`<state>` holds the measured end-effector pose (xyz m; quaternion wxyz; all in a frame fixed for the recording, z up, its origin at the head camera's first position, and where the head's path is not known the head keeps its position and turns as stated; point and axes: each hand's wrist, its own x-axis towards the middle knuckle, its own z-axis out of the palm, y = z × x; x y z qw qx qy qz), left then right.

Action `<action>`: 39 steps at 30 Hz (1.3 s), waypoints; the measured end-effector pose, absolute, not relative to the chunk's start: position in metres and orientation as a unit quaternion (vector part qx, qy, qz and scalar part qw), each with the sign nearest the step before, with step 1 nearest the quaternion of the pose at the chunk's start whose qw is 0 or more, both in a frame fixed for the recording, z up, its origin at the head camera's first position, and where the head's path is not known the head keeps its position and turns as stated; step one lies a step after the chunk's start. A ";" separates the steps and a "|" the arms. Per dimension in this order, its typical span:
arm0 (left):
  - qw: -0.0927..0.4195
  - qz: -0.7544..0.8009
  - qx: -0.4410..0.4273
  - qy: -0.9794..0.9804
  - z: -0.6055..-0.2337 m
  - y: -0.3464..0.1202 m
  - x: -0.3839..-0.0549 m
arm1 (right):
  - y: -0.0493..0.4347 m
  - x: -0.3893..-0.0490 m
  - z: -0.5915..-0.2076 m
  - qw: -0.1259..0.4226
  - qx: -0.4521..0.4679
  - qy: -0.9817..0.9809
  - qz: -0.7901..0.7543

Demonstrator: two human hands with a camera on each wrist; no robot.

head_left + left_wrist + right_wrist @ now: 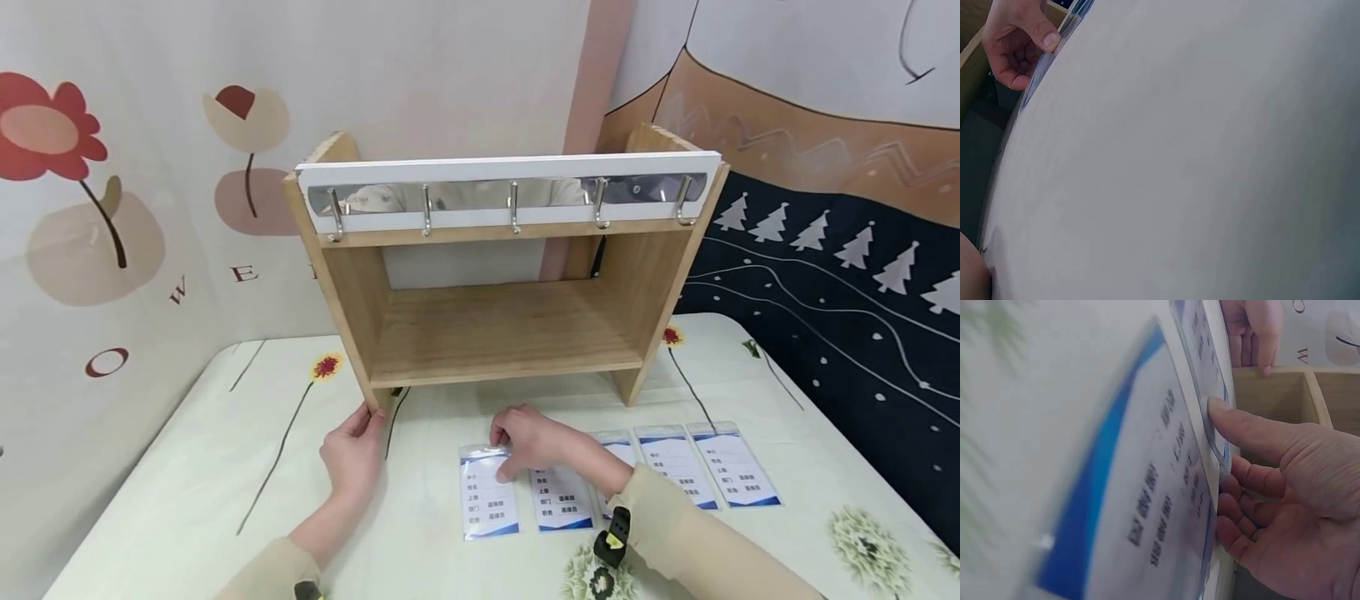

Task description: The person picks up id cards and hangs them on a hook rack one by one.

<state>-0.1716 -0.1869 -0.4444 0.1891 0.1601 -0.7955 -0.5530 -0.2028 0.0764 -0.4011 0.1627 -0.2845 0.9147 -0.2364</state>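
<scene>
leftmost id badge [489, 504]: a printed card in a clear plastic sleeve, on the floral tablecloth [420, 533] in front of the wooden shelf unit [510, 329].
right hand [536, 437]: pinches that badge near its top edge, thumb on the face, the other fingers curled.
left hand [352, 458]: grips the foot of the unit's left side panel [356, 300] between thumb and fingers.
four other id badges [738, 475]: lined up to the right, blue borders toward the wearer of the camera.
badge handling: likely very light, slick and bendable, apt to skid on cloth; best taken by its edges, without creasing the card.
shelf handling: looks rigid and far heavier; best held by the side panels, clear of the metal hooks [513, 207] across its front.
</scene>
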 end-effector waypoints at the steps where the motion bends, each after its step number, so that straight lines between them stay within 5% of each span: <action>1: 0.195 -0.554 0.162 -0.793 -0.445 -0.186 -0.171 | 0.076 -0.202 -0.402 0.158 -0.287 0.915 -0.237; 39: 0.206 -0.556 0.164 -0.789 -0.449 -0.186 -0.171 | 0.086 -0.209 -0.415 0.171 -0.323 0.867 -0.339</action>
